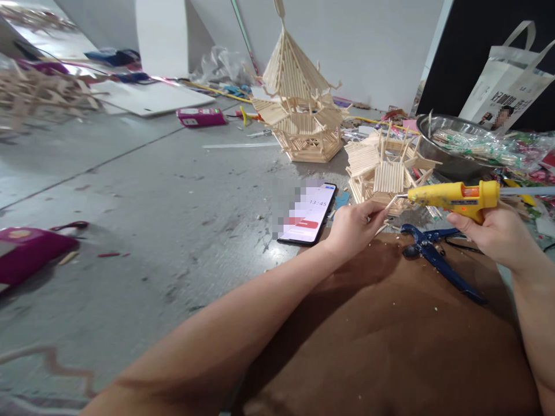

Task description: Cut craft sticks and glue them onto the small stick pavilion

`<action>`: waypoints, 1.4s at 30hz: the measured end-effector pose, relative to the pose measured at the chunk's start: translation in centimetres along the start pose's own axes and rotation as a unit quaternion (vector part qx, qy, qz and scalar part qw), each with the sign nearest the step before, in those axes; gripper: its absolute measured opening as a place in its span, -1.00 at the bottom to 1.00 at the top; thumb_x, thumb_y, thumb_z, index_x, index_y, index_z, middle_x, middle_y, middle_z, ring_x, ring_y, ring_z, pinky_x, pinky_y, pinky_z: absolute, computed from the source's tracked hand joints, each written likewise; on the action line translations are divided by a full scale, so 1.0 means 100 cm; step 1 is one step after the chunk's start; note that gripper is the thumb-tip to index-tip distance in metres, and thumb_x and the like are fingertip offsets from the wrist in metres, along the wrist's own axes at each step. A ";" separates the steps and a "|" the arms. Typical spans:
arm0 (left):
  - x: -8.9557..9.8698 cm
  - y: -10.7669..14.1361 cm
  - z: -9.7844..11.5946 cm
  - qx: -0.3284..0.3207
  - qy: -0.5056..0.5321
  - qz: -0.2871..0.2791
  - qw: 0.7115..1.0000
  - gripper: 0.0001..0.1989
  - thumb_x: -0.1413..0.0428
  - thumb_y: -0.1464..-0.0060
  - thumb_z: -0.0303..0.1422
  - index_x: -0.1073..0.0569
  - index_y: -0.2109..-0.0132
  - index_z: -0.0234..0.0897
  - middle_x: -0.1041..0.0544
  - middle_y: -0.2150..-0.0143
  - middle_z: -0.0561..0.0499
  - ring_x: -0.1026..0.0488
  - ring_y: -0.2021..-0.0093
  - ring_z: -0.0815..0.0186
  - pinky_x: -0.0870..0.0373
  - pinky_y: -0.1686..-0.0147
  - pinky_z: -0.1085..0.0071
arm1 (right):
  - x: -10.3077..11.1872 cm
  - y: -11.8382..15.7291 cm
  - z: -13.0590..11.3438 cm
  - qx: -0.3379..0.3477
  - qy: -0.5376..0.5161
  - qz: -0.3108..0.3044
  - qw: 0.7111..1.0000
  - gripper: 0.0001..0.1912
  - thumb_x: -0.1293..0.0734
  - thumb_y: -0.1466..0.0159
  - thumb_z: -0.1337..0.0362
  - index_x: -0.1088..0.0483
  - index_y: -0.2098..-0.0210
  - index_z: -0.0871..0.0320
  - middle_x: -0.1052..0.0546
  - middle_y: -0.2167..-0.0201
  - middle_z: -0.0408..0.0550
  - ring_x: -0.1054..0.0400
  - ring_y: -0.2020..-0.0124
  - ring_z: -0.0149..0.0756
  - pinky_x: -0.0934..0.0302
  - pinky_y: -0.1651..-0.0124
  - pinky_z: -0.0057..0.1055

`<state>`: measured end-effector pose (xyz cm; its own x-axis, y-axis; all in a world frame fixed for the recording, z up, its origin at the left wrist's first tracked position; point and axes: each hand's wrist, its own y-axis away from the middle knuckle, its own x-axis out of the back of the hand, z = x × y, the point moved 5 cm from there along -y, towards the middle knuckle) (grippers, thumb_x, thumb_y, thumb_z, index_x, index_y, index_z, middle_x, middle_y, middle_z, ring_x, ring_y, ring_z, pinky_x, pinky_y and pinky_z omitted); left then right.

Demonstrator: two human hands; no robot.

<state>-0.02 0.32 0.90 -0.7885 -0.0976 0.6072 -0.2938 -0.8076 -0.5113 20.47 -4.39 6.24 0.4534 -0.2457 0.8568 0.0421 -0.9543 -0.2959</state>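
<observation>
Between its thumb and fingers, my left hand [358, 227] pinches a short wooden stick [392, 201]. The fingers of my right hand [498, 231] are wrapped round the handle of a yellow glue gun [446, 195]. Its metal nozzle points left and meets the upper end of the stick, or comes very close; I cannot tell which. Just behind the hands stands a small model pavilion [389, 176] made of wooden sticks, its lower front partly hidden by my left hand. Below the glue gun lies a blue hand cutter [433, 254] on brown cloth [390, 335].
A phone [310, 214] lies left of my left hand. Farther back stands a taller stick pavilion [303, 115]. At right are a metal bowl [451, 156] with wrapped sticks and a white bag [505, 86]. Purple devices [202, 117] lie on the grey floor.
</observation>
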 end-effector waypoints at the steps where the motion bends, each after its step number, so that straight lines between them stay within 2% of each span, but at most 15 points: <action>1: 0.000 0.000 0.000 -0.001 -0.002 -0.001 1.000 -0.76 0.02 -0.05 -0.30 -0.49 0.36 -0.33 -0.51 0.53 0.00 -0.28 0.61 0.50 -0.17 0.59 0.55 | 0.000 0.000 0.001 0.000 0.002 0.000 1.000 -0.61 -0.20 -0.11 -0.04 -0.35 0.35 0.17 -0.48 0.33 0.03 -0.35 0.23 -0.09 -0.21 0.14 -0.17; 10: 0.000 0.000 -0.002 0.003 -0.001 -0.002 1.000 -0.74 0.03 -0.05 -0.28 -0.49 0.37 -0.33 -0.48 0.58 0.01 -0.26 0.63 0.49 -0.16 0.60 0.54 | 0.002 -0.001 -0.003 0.015 0.004 0.001 1.000 -0.65 -0.21 -0.11 -0.01 -0.39 0.36 0.15 -0.50 0.39 -0.03 -0.37 0.31 -0.16 -0.25 0.20 -0.24; 15: 0.002 0.001 0.000 0.009 0.010 0.005 1.000 -0.75 0.02 -0.04 -0.28 -0.49 0.38 -0.33 -0.47 0.58 0.02 -0.26 0.62 0.49 -0.15 0.60 0.55 | 0.003 -0.001 -0.003 0.015 0.001 0.013 1.000 -0.64 -0.21 -0.12 -0.01 -0.41 0.34 0.14 -0.49 0.43 -0.04 -0.37 0.32 -0.15 -0.26 0.22 -0.22; 24: 0.005 -0.001 -0.004 0.063 0.074 0.016 0.995 -0.77 -0.01 0.00 -0.30 -0.48 0.42 -0.34 -0.46 0.59 0.04 -0.30 0.58 0.48 -0.18 0.59 0.55 | 0.007 -0.001 -0.004 0.017 0.002 0.033 0.999 -0.72 -0.21 -0.12 0.03 -0.44 0.42 0.06 -0.50 0.43 -0.06 -0.38 0.27 -0.06 -0.26 0.27 -0.22; 29: 0.006 -0.005 -0.014 0.152 0.170 0.039 0.973 -0.82 -0.06 0.06 -0.30 -0.42 0.49 -0.33 -0.42 0.63 0.09 -0.26 0.63 0.50 -0.19 0.64 0.57 | 0.007 0.000 0.000 0.004 0.001 0.041 0.999 -0.73 -0.22 -0.11 0.02 -0.43 0.42 0.04 -0.50 0.42 -0.08 -0.39 0.27 -0.06 -0.25 0.27 -0.21; 33: 0.005 -0.009 -0.024 0.208 0.230 0.046 0.950 -0.83 -0.09 0.08 -0.32 -0.38 0.52 -0.34 -0.40 0.66 0.10 -0.19 0.71 0.55 -0.12 0.72 0.58 | 0.007 0.000 0.001 -0.001 0.006 0.039 0.999 -0.70 -0.22 -0.11 0.02 -0.43 0.38 0.08 -0.50 0.43 -0.03 -0.39 0.28 -0.07 -0.25 0.25 -0.23; 42: 0.006 -0.013 -0.032 0.254 0.298 0.030 0.920 -0.81 -0.08 0.07 -0.33 -0.36 0.55 -0.35 -0.38 0.67 0.10 -0.13 0.79 0.60 -0.02 0.80 0.59 | 0.009 0.000 0.001 -0.003 0.013 0.030 0.999 -0.67 -0.21 -0.12 0.01 -0.41 0.37 0.13 -0.49 0.44 0.00 -0.37 0.31 -0.12 -0.23 0.25 -0.26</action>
<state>-1.83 3.18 0.01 -0.9956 0.0627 0.0690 -0.0689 -0.9934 -0.0918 20.90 -4.58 6.95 0.4324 -0.3070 0.8478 0.0099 -0.9386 -0.3449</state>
